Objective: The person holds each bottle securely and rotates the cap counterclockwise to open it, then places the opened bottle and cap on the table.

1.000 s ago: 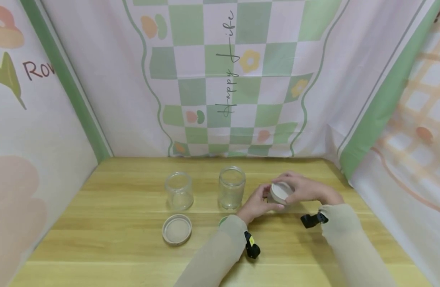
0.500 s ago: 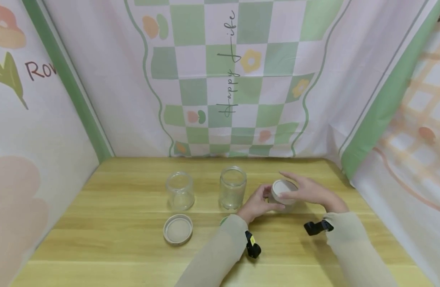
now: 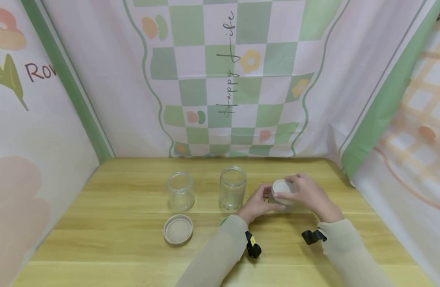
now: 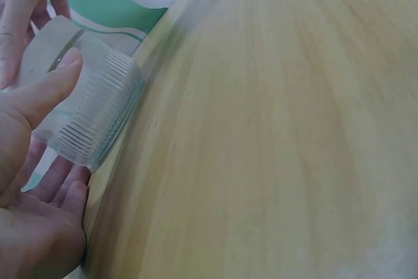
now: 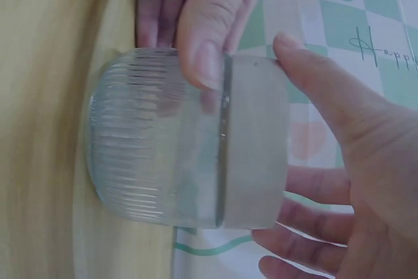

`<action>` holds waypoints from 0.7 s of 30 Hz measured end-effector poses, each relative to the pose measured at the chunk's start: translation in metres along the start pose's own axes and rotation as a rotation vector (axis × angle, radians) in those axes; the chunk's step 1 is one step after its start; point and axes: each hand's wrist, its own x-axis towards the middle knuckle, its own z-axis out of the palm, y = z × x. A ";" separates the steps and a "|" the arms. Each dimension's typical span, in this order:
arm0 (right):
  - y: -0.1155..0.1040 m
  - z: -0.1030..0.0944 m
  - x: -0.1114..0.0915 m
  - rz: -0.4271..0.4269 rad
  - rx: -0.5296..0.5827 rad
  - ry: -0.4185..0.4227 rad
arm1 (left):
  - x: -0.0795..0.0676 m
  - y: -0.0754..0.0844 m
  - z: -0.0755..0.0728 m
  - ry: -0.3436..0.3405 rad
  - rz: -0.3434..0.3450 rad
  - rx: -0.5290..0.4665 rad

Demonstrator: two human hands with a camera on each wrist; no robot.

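Note:
At the right of the table a ribbed clear glass jar (image 5: 140, 148) stands upright with a pale lid (image 3: 283, 187) on its mouth. My left hand (image 3: 257, 205) holds the jar's side, its thumb near the line where glass and lid meet. From the other side my right hand (image 3: 309, 195) grips the lid, with the thumb at one edge and the fingers round the opposite edge in the right wrist view. Left of the hands are a taller clear jar (image 3: 232, 189) and a shorter clear jar (image 3: 180, 193), both without lids.
A beige lid (image 3: 178, 230) lies inside up in front of the shorter jar. The green edge of another round thing (image 3: 224, 220) shows past my left sleeve (image 3: 220, 247). Patterned cloth (image 3: 227, 91) hangs behind the wooden table (image 3: 116, 223).
Half a second ago my right fingers were spread off the lid; now they have closed round it again, with the wrist turned and lower. The left hand and the jar have stayed in place.

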 end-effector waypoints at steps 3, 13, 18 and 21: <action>-0.001 0.002 -0.001 0.000 -0.011 0.032 | 0.000 0.001 0.000 -0.001 -0.004 0.006; 0.003 0.005 -0.003 -0.025 0.018 0.040 | -0.001 0.003 0.000 -0.001 0.004 0.011; 0.006 0.001 -0.002 -0.070 0.052 -0.019 | -0.003 0.004 0.000 -0.006 0.008 0.005; 0.008 -0.003 0.000 -0.080 0.082 -0.078 | -0.003 0.004 0.000 -0.005 0.006 -0.002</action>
